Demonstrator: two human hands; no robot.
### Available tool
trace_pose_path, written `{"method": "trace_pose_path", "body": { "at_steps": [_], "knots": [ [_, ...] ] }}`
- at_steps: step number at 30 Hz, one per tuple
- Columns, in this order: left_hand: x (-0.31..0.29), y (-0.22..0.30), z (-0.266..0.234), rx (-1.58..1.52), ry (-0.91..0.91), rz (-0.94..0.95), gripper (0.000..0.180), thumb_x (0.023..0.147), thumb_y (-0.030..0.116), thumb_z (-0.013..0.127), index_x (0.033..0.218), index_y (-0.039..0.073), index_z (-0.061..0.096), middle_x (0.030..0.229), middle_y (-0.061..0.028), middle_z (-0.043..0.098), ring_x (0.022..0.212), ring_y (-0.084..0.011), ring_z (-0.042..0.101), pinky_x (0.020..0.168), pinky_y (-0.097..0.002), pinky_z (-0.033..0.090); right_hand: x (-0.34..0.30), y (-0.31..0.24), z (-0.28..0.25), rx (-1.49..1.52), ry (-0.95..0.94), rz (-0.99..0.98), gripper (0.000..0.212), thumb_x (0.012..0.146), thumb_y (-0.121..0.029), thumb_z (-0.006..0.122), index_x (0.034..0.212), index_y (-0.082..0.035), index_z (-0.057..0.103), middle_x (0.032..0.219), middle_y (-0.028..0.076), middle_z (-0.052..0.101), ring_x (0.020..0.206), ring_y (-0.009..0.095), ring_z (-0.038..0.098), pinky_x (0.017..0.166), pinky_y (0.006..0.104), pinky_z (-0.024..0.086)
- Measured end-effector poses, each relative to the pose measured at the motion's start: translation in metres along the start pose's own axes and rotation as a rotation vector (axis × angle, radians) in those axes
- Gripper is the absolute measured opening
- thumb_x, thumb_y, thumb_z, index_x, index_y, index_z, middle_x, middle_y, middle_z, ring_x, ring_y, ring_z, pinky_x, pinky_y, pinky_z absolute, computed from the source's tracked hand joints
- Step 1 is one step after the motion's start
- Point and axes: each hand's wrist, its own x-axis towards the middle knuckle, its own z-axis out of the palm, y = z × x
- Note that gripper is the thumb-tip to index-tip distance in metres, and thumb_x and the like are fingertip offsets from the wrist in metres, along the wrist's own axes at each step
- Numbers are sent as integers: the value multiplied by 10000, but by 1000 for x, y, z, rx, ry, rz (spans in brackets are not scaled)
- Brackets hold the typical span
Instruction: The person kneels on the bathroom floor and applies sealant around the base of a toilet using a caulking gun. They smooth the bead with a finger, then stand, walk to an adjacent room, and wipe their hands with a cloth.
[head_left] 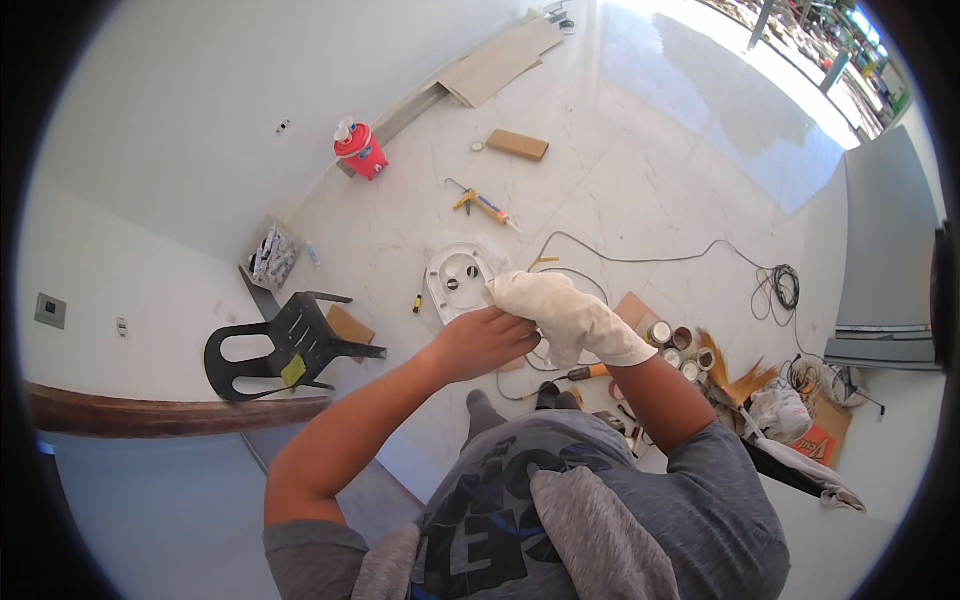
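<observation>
A loose whitish work glove [590,325] covers my right hand [560,305] up to the wrist, hiding its fingers. My bare left hand [480,345] presses against the glove from the left, its fingers together and closed on the fabric near the right hand's fingers. Both hands are held up in front of my body. Below and beyond them on the floor lies a white oval, seat-like plastic piece [437,290] with dark round knobs [453,284] inside it, partly covered by the glove. A yellow caulking gun [482,205] with a tube rests farther away.
A black plastic chair [290,340] holding a green cloth-like item [294,371] stands at left. A red drink cooler [361,152] is by the wall. Cables [690,258], open cans [660,332], a broom-like bristle bundle [740,375] and bags [780,410] lie right. Boards [500,65] lie at the back.
</observation>
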Motion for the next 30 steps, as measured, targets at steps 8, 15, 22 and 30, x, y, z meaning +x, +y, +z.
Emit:
{"method": "trace_pose_path", "body": {
  "at_steps": [8,15,22,30],
  "knots": [
    [-17,3,-23,-459,13,-179,444,854,170,696,1287,141,600,1342,3,614,1365,-185,515,1213,-394,341,-1,-15,0,-95,217,-177,528,690,-178,758,1182,-39,625,1066,104,662,1041,308,668,813,453,508],
    [-31,-1,21,-2145,1166,-538,927,945,609,614,1568,6,287,1622,-171,351,1518,-276,329,1264,-446,252,13,-3,22,473,198,206,419,861,-154,684,1255,-38,602,1153,121,665,1075,310,656,923,382,490],
    [-54,-3,42,-2673,1466,-302,1274,784,900,515,1629,18,151,1711,-149,165,1588,-262,139,1301,-431,158,26,9,64,-116,389,415,430,905,-114,655,1318,-47,558,1189,128,642,1122,309,627,924,342,502],
    [-28,5,60,-2436,1109,-753,1297,756,1004,227,1633,49,188,1675,-98,278,1537,-261,279,1264,-428,219,88,4,130,-291,580,45,344,903,-170,660,1218,-37,626,1071,132,675,999,316,661,835,385,517]
  ]
}}
